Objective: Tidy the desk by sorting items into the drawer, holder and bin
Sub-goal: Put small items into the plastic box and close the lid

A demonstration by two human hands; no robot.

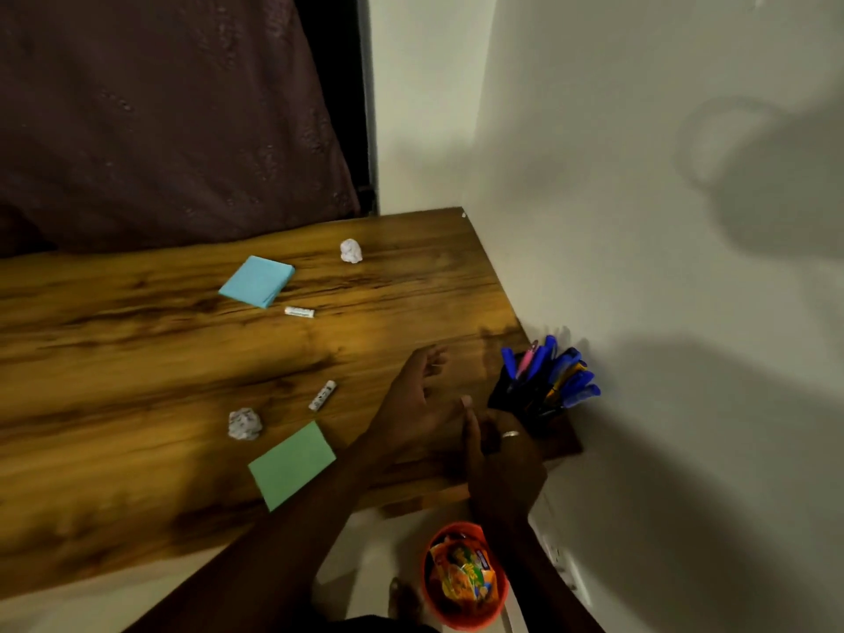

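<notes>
On the wooden desk [137,349] lie a blue notepad [256,281], a green notepad [292,463], two crumpled paper balls [350,250] [245,423] and two small white tubes [299,312] [322,395]. A black holder [525,399] full of blue pens stands at the desk's right end by the wall. My left hand [420,404] hovers over the desk left of the holder, fingers spread, holding nothing. My right hand [502,463], with a ring, is at the holder's near side; whether it grips anything is unclear.
An orange bin [463,575] with snack wrappers inside stands on the floor below the desk's right corner. A white wall [662,221] runs along the right. A dark curtain [160,116] hangs behind the desk.
</notes>
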